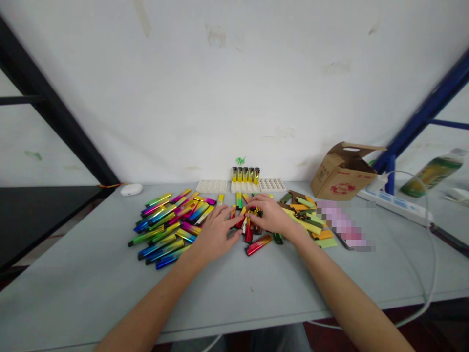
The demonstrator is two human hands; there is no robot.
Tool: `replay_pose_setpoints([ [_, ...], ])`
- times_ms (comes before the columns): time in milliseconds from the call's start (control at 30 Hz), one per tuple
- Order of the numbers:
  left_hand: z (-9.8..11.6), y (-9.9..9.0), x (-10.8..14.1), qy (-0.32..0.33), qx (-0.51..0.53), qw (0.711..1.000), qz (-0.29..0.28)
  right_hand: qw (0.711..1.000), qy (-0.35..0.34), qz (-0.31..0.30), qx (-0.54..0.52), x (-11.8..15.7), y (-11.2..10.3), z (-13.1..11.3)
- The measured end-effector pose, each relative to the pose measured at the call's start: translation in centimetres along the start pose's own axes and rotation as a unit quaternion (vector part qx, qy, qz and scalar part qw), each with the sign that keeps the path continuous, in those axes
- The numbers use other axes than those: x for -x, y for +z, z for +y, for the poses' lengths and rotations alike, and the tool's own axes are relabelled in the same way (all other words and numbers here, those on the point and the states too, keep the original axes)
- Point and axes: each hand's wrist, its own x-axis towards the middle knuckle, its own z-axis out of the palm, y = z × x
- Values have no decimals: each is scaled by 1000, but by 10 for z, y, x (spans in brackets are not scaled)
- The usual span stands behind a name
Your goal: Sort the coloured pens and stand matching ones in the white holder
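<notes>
My left hand (219,232) reaches into the middle of a loose pile, its fingers stretched and apart, touching lighters. Beside it my right hand (270,214) rests over the same spot with bent, spread fingers among red lighters (249,231). What lies under its fingertips is partly hidden. Just in front of the hands lies a red-and-yellow lighter (258,244). Left of my left hand, many shiny lighters (166,244) in blue, green, pink and yellow are heaped. To the right of my right hand lie matte lighters (313,227) in yellow, orange and green.
Several yellow lighters (245,175) stand upright in a white holed tray (244,187), flanked by two more trays (211,186) (272,185) along the wall. An open cardboard box (342,178), a blurred phone-like item (344,227), a power strip (395,205) and a white case (131,189) are around.
</notes>
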Motion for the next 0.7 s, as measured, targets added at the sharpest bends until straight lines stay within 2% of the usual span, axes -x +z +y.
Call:
replay_pose_setpoints([
  [100, 0, -1, 1, 21, 12, 1000, -18, 1000, -15, -27, -5, 1, -2, -2],
  [333, -1, -2, 0, 15, 2, 999, -50, 1000, -3, -25, -6, 2, -1, -1],
  [700, 13, 14, -4, 32, -4, 999, -7, 999, -24, -37, 9, 2, 4, -4],
])
